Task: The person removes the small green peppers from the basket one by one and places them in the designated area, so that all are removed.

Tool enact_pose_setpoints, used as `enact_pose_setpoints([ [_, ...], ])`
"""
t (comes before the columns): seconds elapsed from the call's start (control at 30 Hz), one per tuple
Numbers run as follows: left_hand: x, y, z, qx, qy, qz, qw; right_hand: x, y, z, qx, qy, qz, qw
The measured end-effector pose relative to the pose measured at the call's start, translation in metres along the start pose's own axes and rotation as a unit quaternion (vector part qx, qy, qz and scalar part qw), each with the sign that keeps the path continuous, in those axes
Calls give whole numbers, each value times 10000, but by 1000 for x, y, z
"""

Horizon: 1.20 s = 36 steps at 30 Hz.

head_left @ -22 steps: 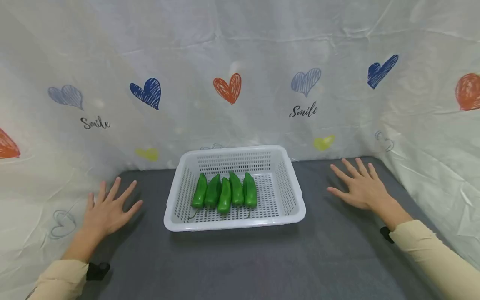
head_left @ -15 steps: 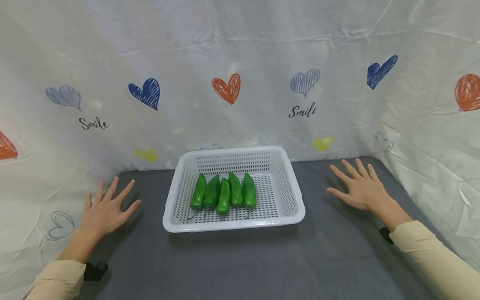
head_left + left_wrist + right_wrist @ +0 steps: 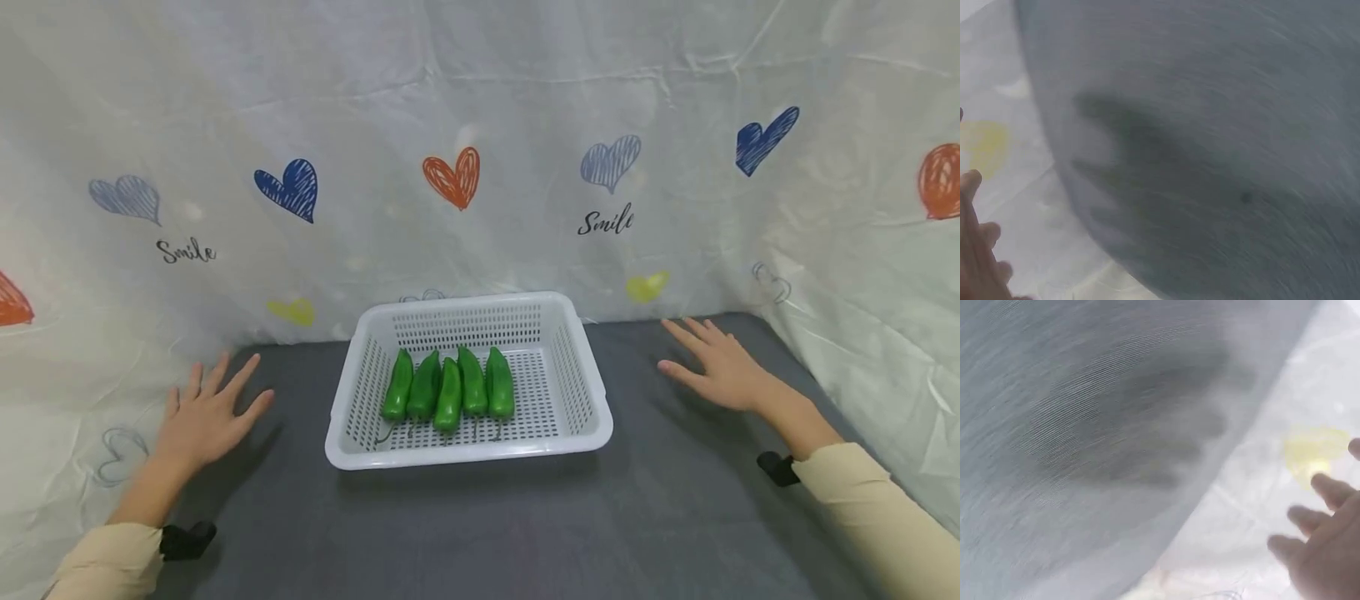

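Note:
Several green peppers (image 3: pixel 448 396) lie side by side in a white plastic basket (image 3: pixel 468 452) in the head view, their stems toward the person. To the basket's left, the left hand (image 3: pixel 201 423) is held with fingers spread and touches nothing that I can make out. The right hand (image 3: pixel 723 371), at the basket's right, has its fingers extended and holds nothing. In the left wrist view, part of the left hand (image 3: pixel 977 250) shows at the lower left edge. Fingers of the right hand (image 3: pixel 1332 544) appear at the lower right of the right wrist view.
A dark grey cloth (image 3: pixel 465 533) covers the table beneath the basket. Behind it and at both sides hangs a white sheet (image 3: pixel 525 108) printed with hearts and the word "Smile". Shadows of the hands fall on the cloth.
The right hand has turned, so its fingers now look closer together from the head view. The left hand has shifted slightly to the left. Basket and peppers stay in place.

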<state>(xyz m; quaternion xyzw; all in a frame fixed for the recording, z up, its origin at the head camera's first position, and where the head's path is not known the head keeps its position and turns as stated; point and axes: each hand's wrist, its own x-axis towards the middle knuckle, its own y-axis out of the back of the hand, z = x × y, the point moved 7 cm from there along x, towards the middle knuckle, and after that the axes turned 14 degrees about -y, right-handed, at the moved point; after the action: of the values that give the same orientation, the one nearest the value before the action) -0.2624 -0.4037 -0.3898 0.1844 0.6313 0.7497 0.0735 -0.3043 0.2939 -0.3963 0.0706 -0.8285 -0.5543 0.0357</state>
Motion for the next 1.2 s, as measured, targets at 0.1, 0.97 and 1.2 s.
enact_pose_setpoints([
  [0.1,6,12,4,-1111,-94,350,9931,3,15,-10,990,197,-1,9949],
  [0.97,69,-38,80,-5384,256,473,8410,47,38,-155,4298,928,-289,8977],
  [1.2,73,-46,84,-5498,276,415,8338,58,29,-184,4555,978,-544,8832],
])
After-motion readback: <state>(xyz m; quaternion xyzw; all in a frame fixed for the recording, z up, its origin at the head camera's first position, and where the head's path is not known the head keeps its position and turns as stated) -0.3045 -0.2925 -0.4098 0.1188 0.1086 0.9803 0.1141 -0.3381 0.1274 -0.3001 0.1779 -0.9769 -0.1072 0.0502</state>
